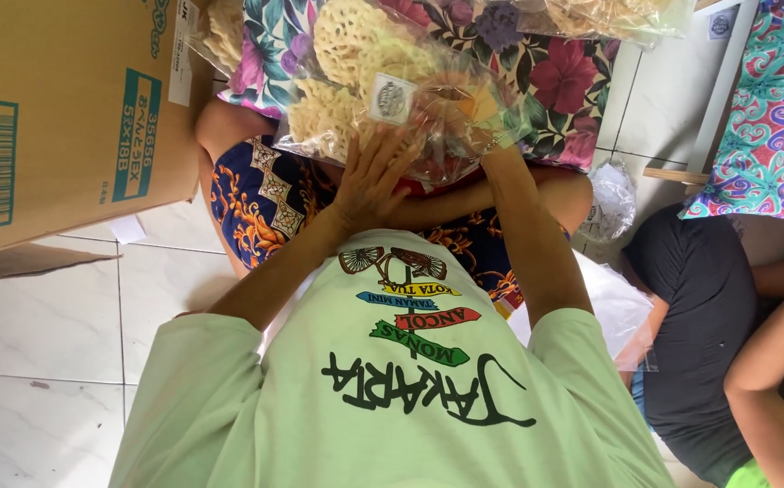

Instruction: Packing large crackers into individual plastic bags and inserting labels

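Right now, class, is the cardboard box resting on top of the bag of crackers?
No: the cardboard box stands on the tiled floor off to one side, apart from the bag of crackers that both hands hold.

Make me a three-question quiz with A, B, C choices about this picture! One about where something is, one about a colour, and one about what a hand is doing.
1. Where is the cardboard box?
A. On the person's left side
B. On the person's right side
C. On the person's lap

2. What colour is the person's T-shirt?
A. Red
B. Light green
C. Black

3. How does the left hand meet the clear bag of lacy crackers?
A. Balled in a fist
B. Pinching one corner
C. Flat, with fingers spread

Answers:
1 A: the box stands on the floor tiles beyond the left arm.
2 B: the sleeves and chest are pale green.
3 C: the palm lies against the bag and the fingers fan out.
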